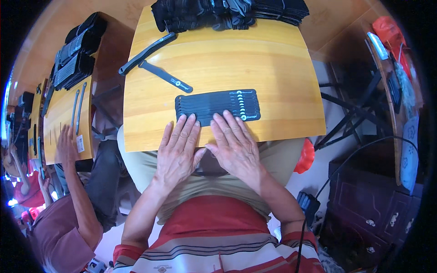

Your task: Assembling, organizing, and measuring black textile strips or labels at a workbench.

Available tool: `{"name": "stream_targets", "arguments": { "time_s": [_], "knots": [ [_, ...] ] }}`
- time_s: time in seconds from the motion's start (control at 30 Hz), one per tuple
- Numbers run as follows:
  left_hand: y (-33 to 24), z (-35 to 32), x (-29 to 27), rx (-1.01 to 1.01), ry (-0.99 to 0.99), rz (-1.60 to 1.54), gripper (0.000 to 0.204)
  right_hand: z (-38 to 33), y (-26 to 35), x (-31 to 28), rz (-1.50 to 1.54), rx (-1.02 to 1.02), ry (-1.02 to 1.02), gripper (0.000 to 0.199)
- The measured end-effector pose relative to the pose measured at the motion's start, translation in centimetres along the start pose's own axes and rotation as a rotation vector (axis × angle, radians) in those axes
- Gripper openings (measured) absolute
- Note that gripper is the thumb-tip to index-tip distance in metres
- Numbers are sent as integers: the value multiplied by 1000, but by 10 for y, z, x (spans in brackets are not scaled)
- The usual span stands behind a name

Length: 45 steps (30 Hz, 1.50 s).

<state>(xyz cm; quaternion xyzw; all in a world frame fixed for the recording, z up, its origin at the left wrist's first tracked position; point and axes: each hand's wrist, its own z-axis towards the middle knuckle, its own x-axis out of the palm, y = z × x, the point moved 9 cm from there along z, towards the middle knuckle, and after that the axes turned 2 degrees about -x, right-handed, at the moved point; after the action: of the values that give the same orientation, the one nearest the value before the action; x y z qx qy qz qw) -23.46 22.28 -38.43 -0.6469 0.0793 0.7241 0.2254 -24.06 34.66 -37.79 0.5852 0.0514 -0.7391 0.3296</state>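
A row of flat black straps (211, 101) lies side by side and overlapping near the front edge of the wooden table (282, 59). Each has rounded ends and a small white mark towards the right. My left hand (178, 148) rests flat, its fingertips at the near edge of the row. Beside it, my right hand (236, 145) is spread with its fingertips on the nearest strap. Neither hand grasps anything. Beyond the row, a single dark strap (168, 77) lies slanted, one end by a thin stack of similar straps (148, 53).
Bundled black straps (227, 13) are piled along the table's far edge. To the left, a co-worker's hand (67, 145) rests at another wooden table (63, 120) with more strap bundles (75, 66). A black cable (339, 168) hangs at the right, above a dark cabinet (368, 204).
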Motion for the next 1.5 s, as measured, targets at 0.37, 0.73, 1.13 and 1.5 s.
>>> {"name": "stream_targets", "arguments": {
  "time_s": [0.37, 0.73, 1.13, 1.5],
  "knots": [
    [34, -20, -15, -39, 0, 40, 65, -21, -42, -20, -130, 76, -90, 43],
    [36, -28, -17, 16, -85, -15, 65, 81, -23, -31, 203, 67, -255, 19],
    [155, 30, -94, -173, -628, -9, 49, 201, 15, 49, 66, 44, 171, 27],
    [253, 107, -49, -267, -526, -203, 19, 230, -1, 62, 45, 97, 143, 23]
  ]
}}
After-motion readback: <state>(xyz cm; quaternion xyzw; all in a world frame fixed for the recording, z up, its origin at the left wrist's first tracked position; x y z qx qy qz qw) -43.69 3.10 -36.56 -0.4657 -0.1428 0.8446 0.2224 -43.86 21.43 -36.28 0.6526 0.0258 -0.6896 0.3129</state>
